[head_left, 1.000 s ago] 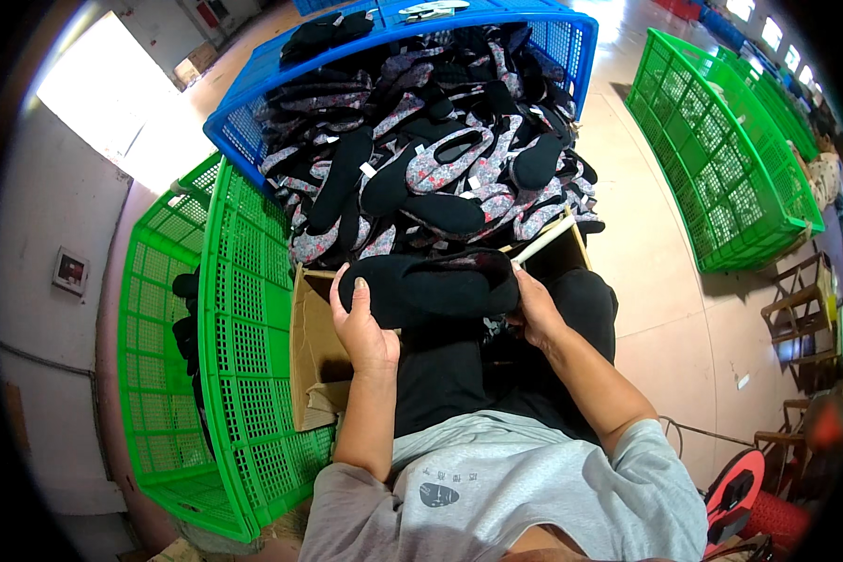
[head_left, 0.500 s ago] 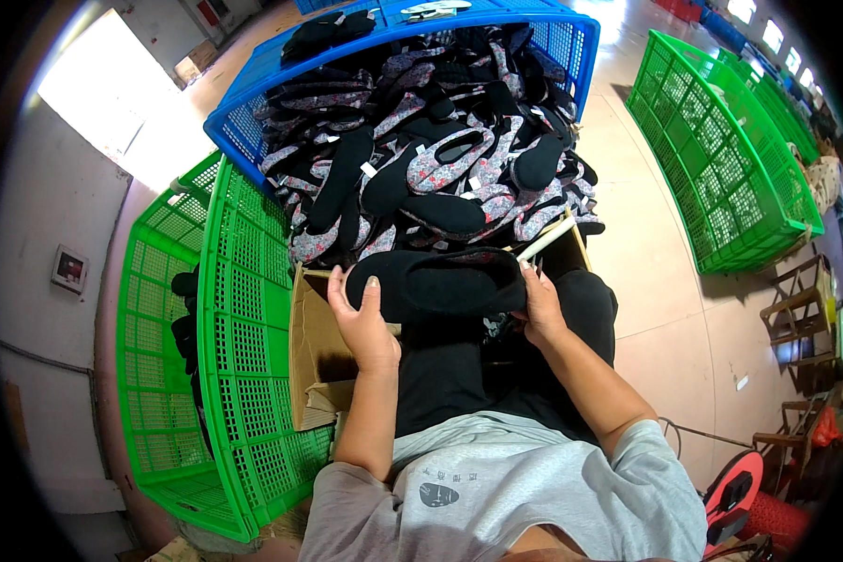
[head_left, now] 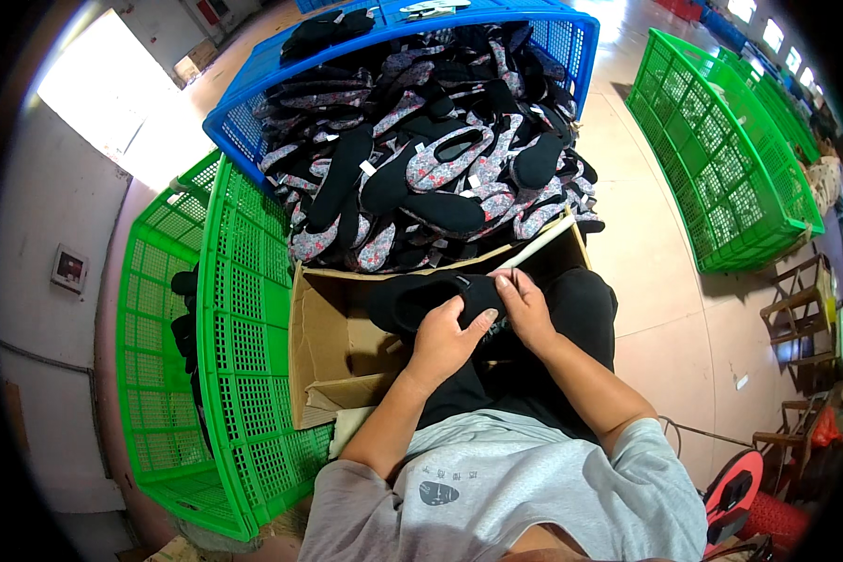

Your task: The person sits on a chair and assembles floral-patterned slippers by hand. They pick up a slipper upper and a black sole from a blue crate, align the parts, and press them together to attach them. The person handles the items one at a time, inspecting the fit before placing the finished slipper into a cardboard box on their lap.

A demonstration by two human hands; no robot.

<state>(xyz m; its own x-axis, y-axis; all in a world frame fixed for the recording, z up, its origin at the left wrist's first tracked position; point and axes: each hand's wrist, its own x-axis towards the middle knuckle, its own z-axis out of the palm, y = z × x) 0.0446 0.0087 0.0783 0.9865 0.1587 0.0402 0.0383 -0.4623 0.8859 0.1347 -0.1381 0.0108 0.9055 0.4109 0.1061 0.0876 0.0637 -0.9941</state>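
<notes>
A black slipper (head_left: pixel 389 307) is held over my lap, its foot opening toward the left and its closed part toward the right. My left hand (head_left: pixel 448 339) grips it along the near side, thumb on top. My right hand (head_left: pixel 526 311) pinches its right end, close to my left hand; the fingertips partly cover that end. Just below the hands is an open cardboard box (head_left: pixel 323 304) between my knees and the pile. A white stick (head_left: pixel 539 242) lies slanted across the box's far right edge, near my right fingers.
A blue crate (head_left: pixel 585 70) tipped toward me spills a heap of floral and black slippers (head_left: pixel 450 159). Green crates (head_left: pixel 253 375) stand on the left, with black items inside one. Another green crate (head_left: pixel 721 159) is at the right, near wooden stools (head_left: pixel 796 304).
The slipper has been turned round, so its opening now lies at the left. My left hand has moved right, from its toe to its near side, close to my right hand.
</notes>
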